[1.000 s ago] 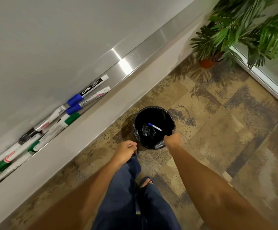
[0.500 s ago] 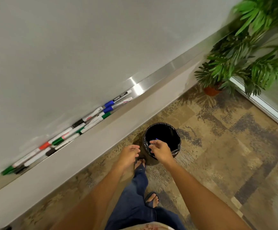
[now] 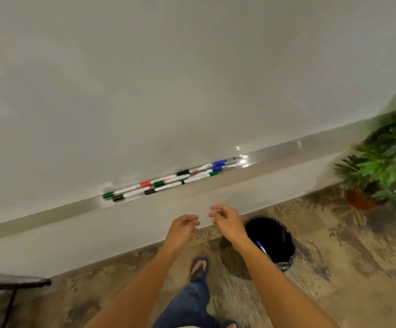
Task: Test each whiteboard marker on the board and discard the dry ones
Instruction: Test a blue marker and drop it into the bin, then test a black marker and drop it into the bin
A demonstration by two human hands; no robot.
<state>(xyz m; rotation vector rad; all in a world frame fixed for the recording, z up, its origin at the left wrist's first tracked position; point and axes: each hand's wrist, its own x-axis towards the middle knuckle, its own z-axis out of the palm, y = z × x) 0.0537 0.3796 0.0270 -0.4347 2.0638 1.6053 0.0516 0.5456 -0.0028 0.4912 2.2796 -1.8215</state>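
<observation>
Both your hands hang in front of you, empty. Your left hand (image 3: 182, 229) has its fingers (image 3: 193, 221) loosely curled, holding nothing and touching nothing. Your right hand (image 3: 227, 218) sits just beside it, fingers (image 3: 215, 210) relaxed and slightly bent, also holding nothing. The row of white-barrelled whiteboard markers with blue, black, green and red caps (image 3: 173, 181) lies in the long metal ledge (image 3: 310, 145) at the foot of the large white whiteboard (image 3: 168, 79). One blue-capped marker (image 3: 261, 247) lies inside the round black bin with a plastic liner (image 3: 284, 261) on the patterned brown carpet floor (image 3: 346, 268), beside your right forearm.
</observation>
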